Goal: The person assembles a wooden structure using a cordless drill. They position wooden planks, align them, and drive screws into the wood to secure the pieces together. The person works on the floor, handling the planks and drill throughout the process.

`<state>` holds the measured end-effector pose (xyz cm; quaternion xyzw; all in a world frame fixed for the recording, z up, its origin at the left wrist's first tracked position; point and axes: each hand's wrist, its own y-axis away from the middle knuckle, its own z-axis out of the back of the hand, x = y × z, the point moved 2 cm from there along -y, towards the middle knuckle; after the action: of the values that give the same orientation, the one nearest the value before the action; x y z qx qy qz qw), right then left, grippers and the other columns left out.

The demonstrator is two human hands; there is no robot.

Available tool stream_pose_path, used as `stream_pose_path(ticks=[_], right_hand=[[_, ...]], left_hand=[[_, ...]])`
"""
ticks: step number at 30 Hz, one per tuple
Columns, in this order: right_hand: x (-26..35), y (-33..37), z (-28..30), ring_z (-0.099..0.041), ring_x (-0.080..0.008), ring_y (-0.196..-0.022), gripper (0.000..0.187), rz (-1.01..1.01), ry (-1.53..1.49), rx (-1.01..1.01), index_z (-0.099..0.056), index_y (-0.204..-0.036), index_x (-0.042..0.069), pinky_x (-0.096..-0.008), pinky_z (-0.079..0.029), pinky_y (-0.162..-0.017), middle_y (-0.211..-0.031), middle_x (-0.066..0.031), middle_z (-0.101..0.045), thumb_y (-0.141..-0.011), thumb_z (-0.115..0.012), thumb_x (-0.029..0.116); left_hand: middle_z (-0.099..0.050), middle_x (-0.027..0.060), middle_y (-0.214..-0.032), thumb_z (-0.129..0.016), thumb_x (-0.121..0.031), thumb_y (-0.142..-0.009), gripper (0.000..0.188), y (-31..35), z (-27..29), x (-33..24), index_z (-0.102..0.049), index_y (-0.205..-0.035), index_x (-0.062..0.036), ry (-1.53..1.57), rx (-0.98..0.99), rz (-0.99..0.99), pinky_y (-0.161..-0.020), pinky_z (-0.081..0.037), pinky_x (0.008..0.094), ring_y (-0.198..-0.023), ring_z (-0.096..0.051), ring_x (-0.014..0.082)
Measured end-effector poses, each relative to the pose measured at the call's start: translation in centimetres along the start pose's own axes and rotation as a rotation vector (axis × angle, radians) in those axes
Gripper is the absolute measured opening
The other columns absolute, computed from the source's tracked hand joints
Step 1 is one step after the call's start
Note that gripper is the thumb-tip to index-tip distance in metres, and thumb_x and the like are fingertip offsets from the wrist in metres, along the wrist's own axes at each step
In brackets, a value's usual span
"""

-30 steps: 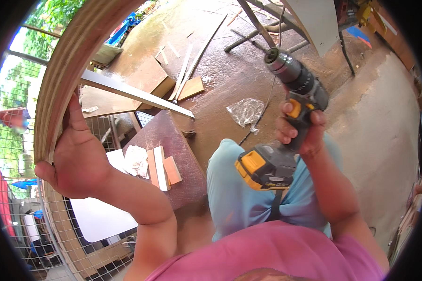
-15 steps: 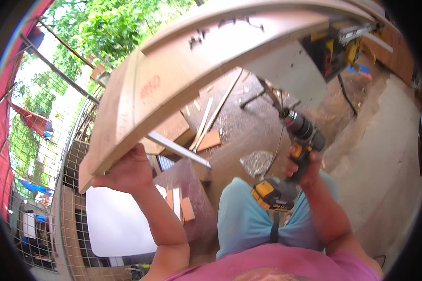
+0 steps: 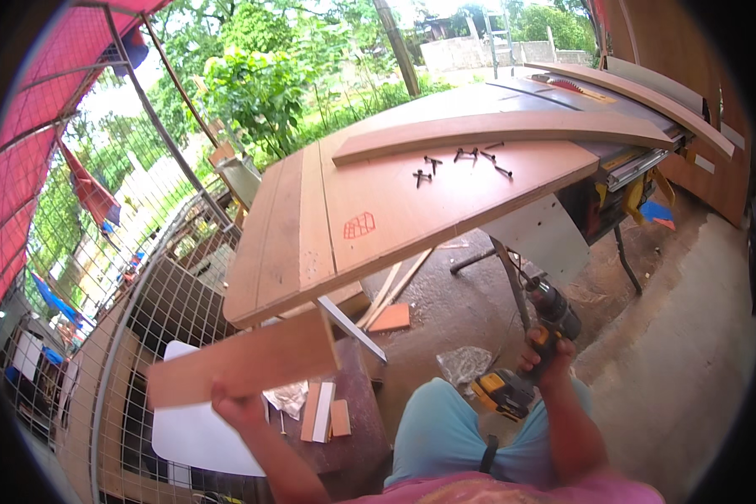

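My left hand (image 3: 239, 405) is closed on the lower edge of a short, flat wooden board (image 3: 248, 359), held tilted just below the near left corner of the worktable (image 3: 286, 239). In my right hand (image 3: 550, 357), a yellow and black cordless drill (image 3: 554, 311) is gripped by its handle, its chuck pointing up and away, battery low at the left. The drill is apart from the tabletop. Several dark screws (image 3: 466, 155) lie loose on the table, beside a long curved wooden piece (image 3: 496, 133). A red hand-drawn mark is on the tabletop.
A table saw blade (image 3: 565, 85) shows at the far right of the table. Below stand a white panel (image 3: 202, 441) and a dark brown surface with small wood offcuts (image 3: 319, 412). Wood strips and a clear plastic bag (image 3: 464, 367) lie on the floor. Wire mesh fencing (image 3: 134, 336) runs along the left.
My left hand has moved down from the table's near left end, with the short board now plainly in view. The view has tilted up, showing more of the tabletop. The drill stays in my right hand.
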<state>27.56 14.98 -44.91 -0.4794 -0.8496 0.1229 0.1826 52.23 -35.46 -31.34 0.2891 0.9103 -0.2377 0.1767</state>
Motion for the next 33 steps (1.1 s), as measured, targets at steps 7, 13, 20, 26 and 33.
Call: stream_pose_path(ticks=[7, 13, 20, 26, 33], right_hand=[[0.9, 0.0, 0.5, -0.051, -0.0189, -0.070, 0.048, -0.032, 0.089, 0.097, -0.055, -0.116, 0.008, -0.0370, -0.041, -0.064, -0.106, -0.0014, -0.057, -0.077, -0.064, 0.033], [1.6, 0.4, 0.3, -0.052, -0.0203, -0.074, 0.053, 0.023, 0.091, 0.094, -0.054, -0.119, 0.004, -0.0385, -0.042, -0.066, -0.111, -0.0047, -0.058, -0.077, -0.064, 0.035], [0.7, 0.6, 0.6, -0.051, -0.0193, -0.074, 0.048, 0.035, 0.057, 0.138, -0.058, -0.120, 0.008, -0.0379, -0.042, -0.067, -0.105, -0.0039, -0.059, -0.080, -0.063, 0.035], [0.7, 0.4, -1.3, -0.056, -0.0229, -0.080, 0.053, 0.117, -0.024, 0.199, -0.053, -0.126, 0.005, -0.0411, -0.048, -0.073, -0.116, -0.0099, -0.058, -0.079, -0.064, 0.028], [0.7, -0.1, -1.1, -0.059, -0.0233, -0.081, 0.050, 0.166, -0.061, 0.140, -0.054, -0.123, 0.005, -0.0406, -0.051, -0.072, -0.113, -0.0101, -0.057, -0.078, -0.065, 0.025]], left_hand=[[-0.049, 0.0188, -0.133, -0.056, -0.010, -0.087, 0.057, -1.8, -13.0, -11.4, -0.037, -0.139, 0.0036, -0.865, 0.000, -0.518, -0.102, -0.043, 0.0480, -0.119, -0.054, 0.0317], [-0.067, 0.0143, -0.104, -0.057, -0.005, -0.080, 0.046, -17.7, -31.7, -0.9, -0.056, -0.125, 0.0027, -1.630, 0.690, -0.606, -0.085, -0.048, 0.0346, -0.094, -0.063, 0.0213], [-0.060, 0.0138, -0.126, -0.066, -0.026, -0.087, 0.050, -26.4, -37.8, 20.2, -0.054, -0.135, -0.0259, -2.361, 1.014, -0.615, -0.097, -0.048, 0.0442, -0.114, -0.059, 0.0313], [-0.056, 0.0195, -0.131, -0.068, -0.027, -0.087, 0.047, -26.4, -40.0, 29.1, -0.054, -0.131, -0.0183, -2.541, 0.676, -0.577, -0.101, -0.046, 0.0492, -0.126, -0.052, 0.0283], [-0.068, 0.0186, -0.109, -0.066, -0.028, -0.087, 0.038, -23.7, -43.5, 32.5, -0.057, -0.119, -0.0083, -2.338, 1.016, -0.651, -0.093, -0.049, 0.0430, -0.108, -0.063, 0.0368]])
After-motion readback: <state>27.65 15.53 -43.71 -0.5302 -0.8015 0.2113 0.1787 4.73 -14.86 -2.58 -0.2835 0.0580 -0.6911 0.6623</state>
